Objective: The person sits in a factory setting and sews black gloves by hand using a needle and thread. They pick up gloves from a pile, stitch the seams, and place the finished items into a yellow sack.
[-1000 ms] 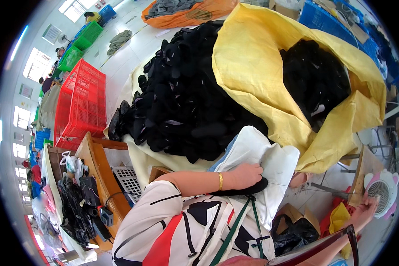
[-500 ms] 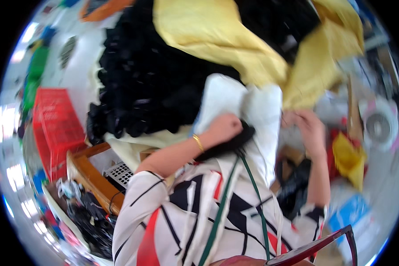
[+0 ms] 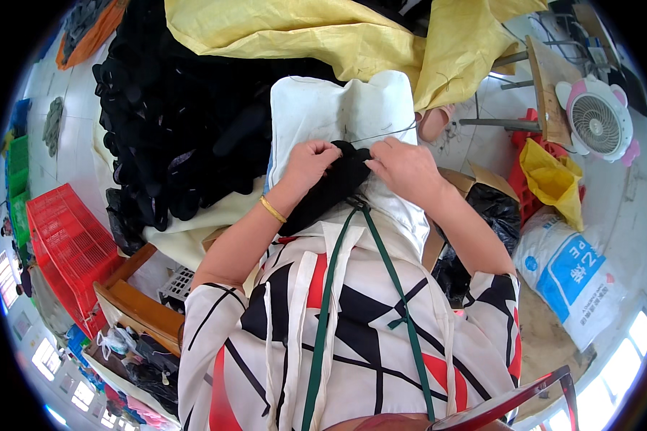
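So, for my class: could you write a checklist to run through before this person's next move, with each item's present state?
1. Left grip closed on the black fabric piece: ok, pinching near its upper end.
2. Right grip at the piece: ok, beside its upper end; whether it pinches fabric: cannot tell.
3. Dark strand in sight: ok, running across above the right grip.
4. Needle in place: cannot tell, none can be made out.
5. White cloth under the work: ok, spread over the lap.
6. Piece kept apart from the black pile: ok, the left forearm lies between.
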Tool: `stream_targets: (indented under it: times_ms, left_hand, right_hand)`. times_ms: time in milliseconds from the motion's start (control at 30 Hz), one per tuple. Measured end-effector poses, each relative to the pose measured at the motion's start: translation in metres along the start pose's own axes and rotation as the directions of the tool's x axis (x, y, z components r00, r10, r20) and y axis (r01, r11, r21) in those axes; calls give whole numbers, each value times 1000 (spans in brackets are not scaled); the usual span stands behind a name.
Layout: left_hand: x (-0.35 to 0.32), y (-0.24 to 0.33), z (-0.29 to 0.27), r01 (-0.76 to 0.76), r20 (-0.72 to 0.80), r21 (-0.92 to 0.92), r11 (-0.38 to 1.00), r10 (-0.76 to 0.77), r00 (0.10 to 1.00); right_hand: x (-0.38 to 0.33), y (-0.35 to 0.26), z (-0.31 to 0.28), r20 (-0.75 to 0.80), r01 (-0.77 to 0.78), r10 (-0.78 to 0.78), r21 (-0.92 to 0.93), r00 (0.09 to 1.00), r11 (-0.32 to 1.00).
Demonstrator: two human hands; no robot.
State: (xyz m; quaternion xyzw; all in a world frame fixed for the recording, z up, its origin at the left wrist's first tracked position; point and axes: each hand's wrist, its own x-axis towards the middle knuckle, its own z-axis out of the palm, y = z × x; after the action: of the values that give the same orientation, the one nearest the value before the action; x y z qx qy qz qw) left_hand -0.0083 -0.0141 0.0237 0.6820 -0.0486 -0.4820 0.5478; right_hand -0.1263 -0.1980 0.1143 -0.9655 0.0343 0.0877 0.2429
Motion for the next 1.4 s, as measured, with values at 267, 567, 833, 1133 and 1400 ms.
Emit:
stream_targets:
  times_ms: [267,567,833,1133,1400]
  left_hand:
    - [3,-4,0,-2,33,-31,1000,3,999]
    - [2,-4,-3,20,40,-84,996,-17,999]
    - [2,0,-1,52,39,-98,994,-48,998]
    - [3,0,-2,62,23,-124,990,-60,998]
    - [2,3,-1,68,19,-133,989,-66,998]
  right_hand:
    - [-15,-14,60,499,-201,150,50,854,978]
    - [-26,-22,-12,544,-159,10,228,839,961]
    - [7,-29,0,151,-122,122,-7,981,992]
    - [17,-15,21,-24,-39,37,-117,999,992]
    - [20,-14,24,12,-62,64,-102,998,993]
